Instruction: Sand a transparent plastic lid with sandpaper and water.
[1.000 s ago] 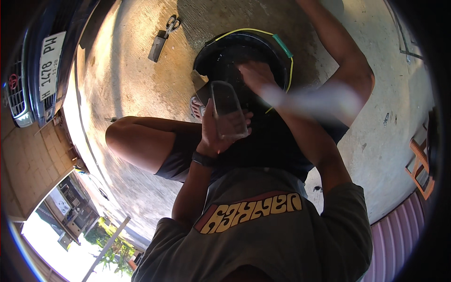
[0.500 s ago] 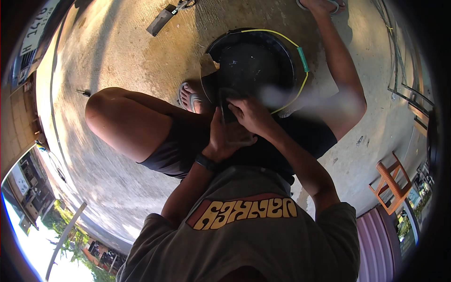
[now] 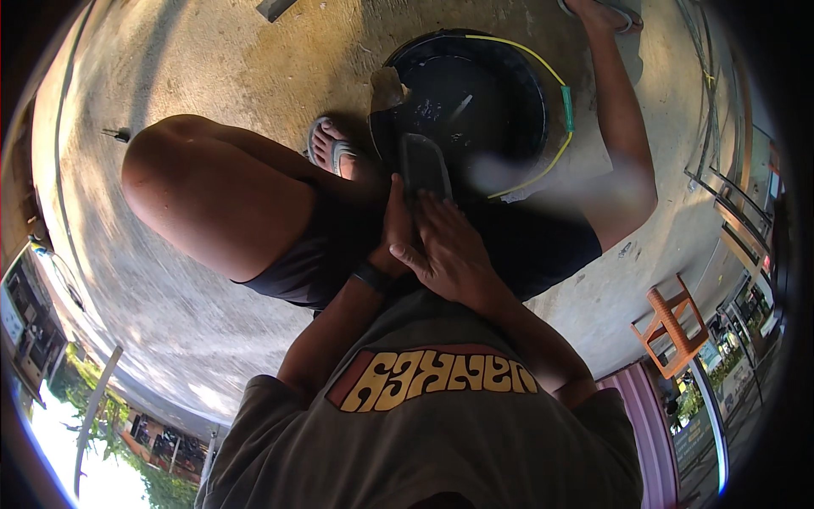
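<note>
A dark, flat, rectangular piece with rounded corners and a pale rim (image 3: 424, 161), perhaps a phone case, lies between my hands above my lap. My left hand (image 3: 396, 222) holds it from its left side and below, most of the fingers hidden. Across its lower end my right hand (image 3: 451, 246) lies flat, fingers stretched and thumb apart toward the left wrist. Just beyond the far end of the piece is a black bucket (image 3: 543, 119) with dark water inside. Its yellow wire handle with a green grip (image 3: 568, 108) hangs over the right side.
A tan patch (image 3: 386, 88) shows at the bucket's left rim. My legs bend around the bucket, the left foot in a grey flip-flop (image 3: 339, 148) beside it. An orange stool (image 3: 676, 327) stands at right. A dark flat object (image 3: 275, 8) lies on the concrete floor at the top.
My right hand has slid down the flat piece toward me, and its fingers have straightened from a curl. More of the piece's upper part shows. The whole view has shifted slightly.
</note>
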The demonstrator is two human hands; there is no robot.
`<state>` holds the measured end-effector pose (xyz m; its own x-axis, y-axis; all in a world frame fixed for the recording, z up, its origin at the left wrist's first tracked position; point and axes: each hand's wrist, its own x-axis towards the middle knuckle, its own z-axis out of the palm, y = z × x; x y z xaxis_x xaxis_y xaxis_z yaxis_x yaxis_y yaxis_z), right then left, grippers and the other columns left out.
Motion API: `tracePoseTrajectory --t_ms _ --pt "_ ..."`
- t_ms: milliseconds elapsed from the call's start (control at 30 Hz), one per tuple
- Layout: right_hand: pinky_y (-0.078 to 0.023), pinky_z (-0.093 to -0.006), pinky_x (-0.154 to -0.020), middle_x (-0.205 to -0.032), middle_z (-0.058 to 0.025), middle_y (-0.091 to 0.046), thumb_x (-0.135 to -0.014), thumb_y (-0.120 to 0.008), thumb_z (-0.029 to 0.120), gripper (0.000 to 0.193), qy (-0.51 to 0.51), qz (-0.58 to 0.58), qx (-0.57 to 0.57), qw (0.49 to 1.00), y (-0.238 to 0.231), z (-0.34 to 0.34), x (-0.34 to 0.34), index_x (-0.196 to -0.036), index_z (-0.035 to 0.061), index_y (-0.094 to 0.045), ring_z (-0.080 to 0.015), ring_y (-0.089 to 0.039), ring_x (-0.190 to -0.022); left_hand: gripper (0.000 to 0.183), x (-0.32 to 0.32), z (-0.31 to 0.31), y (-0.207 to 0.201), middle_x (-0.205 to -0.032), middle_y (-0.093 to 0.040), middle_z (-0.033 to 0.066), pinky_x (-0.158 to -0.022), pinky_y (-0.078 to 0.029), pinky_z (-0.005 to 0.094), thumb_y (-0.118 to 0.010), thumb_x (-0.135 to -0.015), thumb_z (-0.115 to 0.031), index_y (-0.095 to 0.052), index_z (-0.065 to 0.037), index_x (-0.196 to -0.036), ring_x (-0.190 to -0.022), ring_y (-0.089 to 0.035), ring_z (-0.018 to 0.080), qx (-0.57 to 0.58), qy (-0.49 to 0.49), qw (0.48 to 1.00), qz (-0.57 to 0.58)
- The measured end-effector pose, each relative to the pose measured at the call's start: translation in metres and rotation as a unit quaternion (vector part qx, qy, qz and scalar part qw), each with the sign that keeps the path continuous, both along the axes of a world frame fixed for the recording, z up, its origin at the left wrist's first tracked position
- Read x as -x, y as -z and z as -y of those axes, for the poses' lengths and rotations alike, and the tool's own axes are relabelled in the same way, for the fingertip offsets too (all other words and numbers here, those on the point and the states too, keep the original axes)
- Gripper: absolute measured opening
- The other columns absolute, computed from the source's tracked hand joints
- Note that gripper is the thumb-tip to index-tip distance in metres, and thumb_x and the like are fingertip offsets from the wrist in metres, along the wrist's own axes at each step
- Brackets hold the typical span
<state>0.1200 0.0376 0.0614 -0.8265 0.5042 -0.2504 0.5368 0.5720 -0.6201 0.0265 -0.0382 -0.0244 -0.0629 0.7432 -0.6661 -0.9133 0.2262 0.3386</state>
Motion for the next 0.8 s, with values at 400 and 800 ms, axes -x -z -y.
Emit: tracePoseTrajectory --t_ms 400,800 --pt "-0.036 -0.0502 -0.114 -0.138 -0.0304 -0.056 -0.105 -0.039 0.054 0.072 0.036 0.010 0.002 0.999 0.021 -0.016 0.013 -0.132 -0.0106 -0.054 -0.0427 -0.052 -0.132 0.068 0.004 -0.014 -0.028 -0.131 -0.057 0.0119 -0.101 -0.050 0.0408 -0.028 -0.105 -0.064 -0.045 -0.008 -0.139 -0.120 -0.058 0.0252 0.070 -0.017 0.992 0.108" --pt "-0.036 -0.0512 -0.114 -0.133 -0.0297 -0.059 -0.106 -0.040 0.051 0.067 0.093 -0.064 0.043 0.993 0.030 -0.019 0.007 -0.126 -0.0090 -0.058 -0.0401 -0.054 -0.129 0.070 -0.002 -0.017 -0.035 -0.127 -0.060 0.0124 -0.100 -0.050 0.0392 -0.026 -0.105 -0.065 -0.048 -0.007 -0.137 -0.115 -0.060 0.0232 0.032 -0.020 0.992 0.117"
